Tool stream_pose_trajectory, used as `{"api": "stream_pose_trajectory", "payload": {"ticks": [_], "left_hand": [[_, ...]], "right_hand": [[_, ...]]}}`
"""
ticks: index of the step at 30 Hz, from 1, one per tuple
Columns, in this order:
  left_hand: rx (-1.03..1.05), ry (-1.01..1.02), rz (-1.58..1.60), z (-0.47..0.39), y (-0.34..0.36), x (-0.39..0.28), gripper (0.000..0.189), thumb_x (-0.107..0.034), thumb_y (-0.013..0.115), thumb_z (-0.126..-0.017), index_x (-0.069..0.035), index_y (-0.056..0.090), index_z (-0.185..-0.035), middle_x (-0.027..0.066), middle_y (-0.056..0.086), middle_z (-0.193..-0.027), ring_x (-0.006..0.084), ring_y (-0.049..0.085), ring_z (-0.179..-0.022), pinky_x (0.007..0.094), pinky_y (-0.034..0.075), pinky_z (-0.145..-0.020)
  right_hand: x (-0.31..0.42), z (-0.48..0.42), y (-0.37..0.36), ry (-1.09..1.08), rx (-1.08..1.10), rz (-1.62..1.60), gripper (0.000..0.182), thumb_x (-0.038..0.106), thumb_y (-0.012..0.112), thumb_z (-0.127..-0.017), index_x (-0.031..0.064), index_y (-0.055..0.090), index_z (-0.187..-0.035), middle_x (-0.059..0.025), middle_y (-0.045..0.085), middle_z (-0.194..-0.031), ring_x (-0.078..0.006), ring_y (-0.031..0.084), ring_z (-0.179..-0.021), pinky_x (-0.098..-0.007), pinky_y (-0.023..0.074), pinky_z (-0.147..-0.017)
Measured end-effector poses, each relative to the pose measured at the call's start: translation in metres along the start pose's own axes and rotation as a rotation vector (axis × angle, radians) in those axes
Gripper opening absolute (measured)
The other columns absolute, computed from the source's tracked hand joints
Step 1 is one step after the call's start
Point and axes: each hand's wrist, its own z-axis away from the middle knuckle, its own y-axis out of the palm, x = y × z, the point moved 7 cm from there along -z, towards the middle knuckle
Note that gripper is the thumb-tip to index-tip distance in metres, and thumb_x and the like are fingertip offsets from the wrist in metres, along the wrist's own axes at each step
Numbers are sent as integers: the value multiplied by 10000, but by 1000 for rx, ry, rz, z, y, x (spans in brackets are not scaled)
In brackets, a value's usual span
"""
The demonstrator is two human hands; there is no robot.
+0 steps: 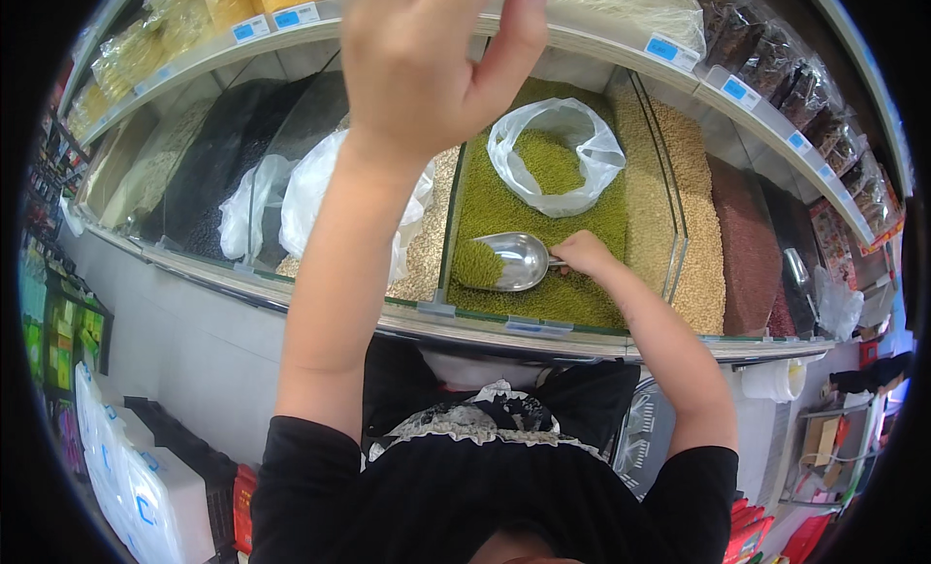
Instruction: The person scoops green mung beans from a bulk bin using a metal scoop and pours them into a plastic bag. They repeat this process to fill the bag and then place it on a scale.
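Note:
My right hand (582, 253) grips the short handle of a metal scoop (520, 260). The scoop lies low in a glass-sided bin of green mung beans (473, 200), and a heap of beans fills its front end. Behind it, a white plastic bag (607, 157) stands with its mouth wide, mung beans inside, resting on the loose beans. My left hand (422, 62) is raised close to the camera at the top. Its thumb is apart, but the frame cuts off the fingertips. The left forearm covers part of a second white plastic bag (309, 193) in the neighbouring bin.
Glass dividers (673, 251) separate bins of yellow beans (698, 273), reddish-brown grains (745, 251) and black grains (225, 157). Above runs a shelf edge (582, 36) with price tags and bagged goods. Another metal scoop (796, 267) sits at far right. White boxes (138, 484) stand at lower left.

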Motion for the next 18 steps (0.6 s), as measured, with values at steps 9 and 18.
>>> {"api": "stream_pose_trajectory", "payload": {"ticks": [9, 18], "left_hand": [[21, -160, 443, -24, -89, -6, 168, -166, 543, -860, -56, 647, -935, 108, 640, -980, 236, 587, -911, 343, 442, -803], [-401, -144, -2, 17, -141, 1, 190, -181, 502, -884, -61, 582, -760, 77, 597, -757, 199, 559, -667, 310, 400, -575]], "right_hand": [[2, 2, -9, 51, -90, -110, 265, 249, 619, -808, 36, 717, -684, -71, 649, -601, -124, 546, -533, -281, 428, -550], [-8, -9, -6, 63, -95, -126, 302, 304, 595, -806, 61, 724, -681, -61, 665, -612, -141, 585, -553, -293, 448, -569]]}}
